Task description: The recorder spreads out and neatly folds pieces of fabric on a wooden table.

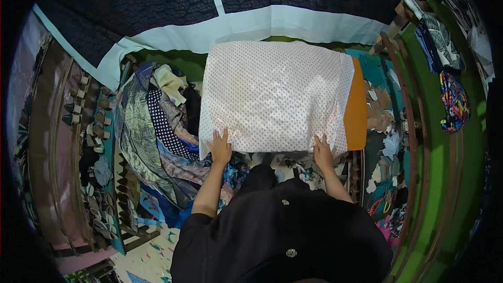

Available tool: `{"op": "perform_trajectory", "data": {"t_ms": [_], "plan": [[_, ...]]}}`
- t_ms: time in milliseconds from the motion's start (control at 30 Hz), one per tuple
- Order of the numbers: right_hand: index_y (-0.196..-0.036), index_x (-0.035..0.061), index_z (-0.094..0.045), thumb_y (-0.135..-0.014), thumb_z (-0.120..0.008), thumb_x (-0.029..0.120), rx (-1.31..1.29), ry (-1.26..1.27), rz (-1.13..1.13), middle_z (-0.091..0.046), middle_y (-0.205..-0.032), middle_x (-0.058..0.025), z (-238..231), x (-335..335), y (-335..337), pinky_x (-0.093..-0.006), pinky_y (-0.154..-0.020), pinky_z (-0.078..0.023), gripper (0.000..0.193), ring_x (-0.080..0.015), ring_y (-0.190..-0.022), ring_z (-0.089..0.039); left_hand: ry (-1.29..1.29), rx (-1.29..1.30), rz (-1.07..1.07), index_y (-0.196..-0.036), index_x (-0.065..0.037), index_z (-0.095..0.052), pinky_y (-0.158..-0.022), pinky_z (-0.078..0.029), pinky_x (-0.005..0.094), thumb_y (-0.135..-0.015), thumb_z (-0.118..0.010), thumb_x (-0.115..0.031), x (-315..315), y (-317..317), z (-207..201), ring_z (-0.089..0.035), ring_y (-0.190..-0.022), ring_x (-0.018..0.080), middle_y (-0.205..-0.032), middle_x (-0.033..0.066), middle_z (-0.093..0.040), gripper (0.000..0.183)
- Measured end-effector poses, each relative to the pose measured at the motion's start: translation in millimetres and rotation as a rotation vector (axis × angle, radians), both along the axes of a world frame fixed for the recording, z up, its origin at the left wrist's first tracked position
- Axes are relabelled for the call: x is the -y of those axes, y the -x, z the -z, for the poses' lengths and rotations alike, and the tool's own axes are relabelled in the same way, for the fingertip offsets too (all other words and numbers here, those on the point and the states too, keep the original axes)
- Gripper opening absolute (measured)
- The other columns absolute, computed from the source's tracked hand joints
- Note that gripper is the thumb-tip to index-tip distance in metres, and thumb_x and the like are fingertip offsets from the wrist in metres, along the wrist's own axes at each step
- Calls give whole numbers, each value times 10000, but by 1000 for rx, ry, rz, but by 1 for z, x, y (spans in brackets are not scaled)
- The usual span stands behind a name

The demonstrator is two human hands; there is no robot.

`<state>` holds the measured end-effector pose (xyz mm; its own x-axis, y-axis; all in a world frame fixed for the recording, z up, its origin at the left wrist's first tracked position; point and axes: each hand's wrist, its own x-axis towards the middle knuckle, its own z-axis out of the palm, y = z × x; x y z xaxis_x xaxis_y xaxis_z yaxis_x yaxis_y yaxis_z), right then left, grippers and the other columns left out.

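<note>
A pale fabric sheet [272, 89] with rows of small dark dots lies spread out in front of me, and light glints off its surface. My left hand [220, 148] rests near its lower left corner, fingers extended and apart on the cloth. My right hand [322, 150] lies at the lower right part of the same edge, its fingers also stretched out, beside some creases. An orange piece [356, 110] shows along the right side of the dotted fabric. What lies under the fabric is hidden.
Heaped patterned cloth [152, 136] sits to the left. Racks with sandals [97, 126] stand farther left. Fabric scraps [385, 152] and orange-handled scissors [375, 207] lie at the right, near a brown wooden rail [406, 99]. A dark curtain [157, 0] with a white border hangs at the back.
</note>
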<state>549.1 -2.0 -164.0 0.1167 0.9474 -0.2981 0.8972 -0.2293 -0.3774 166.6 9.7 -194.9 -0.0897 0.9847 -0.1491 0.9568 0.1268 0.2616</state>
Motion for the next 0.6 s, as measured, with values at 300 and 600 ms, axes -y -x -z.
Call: {"op": "perform_trajectory", "data": {"t_ms": [300, 600], "plan": [[-1411, 286, -96, -898, -340, 448, 100, 163, 100, -2, -1472, -113, 9, -84, 6, -585, -1027, -36, 591, -422, -1293, -176, -12, -55, 0, -1400, -190, -179, -994, -137, 614, -792, -465, -175, -89, -9, -9, -161, -1315, 334, -1368, 231, -272, 672], [-1407, 313, -72, -887, -330, 475, 122, 123, 185, 6, -1472, -111, 7, -164, -13, -585, -1028, -24, 603, -421, -1302, -147, -11, -118, -24, -1400, -206, -166, -1004, -146, 590, -808, -452, -186, -180, -19, -19, -157, -1319, 308, -1379, 213, -257, 658]]}}
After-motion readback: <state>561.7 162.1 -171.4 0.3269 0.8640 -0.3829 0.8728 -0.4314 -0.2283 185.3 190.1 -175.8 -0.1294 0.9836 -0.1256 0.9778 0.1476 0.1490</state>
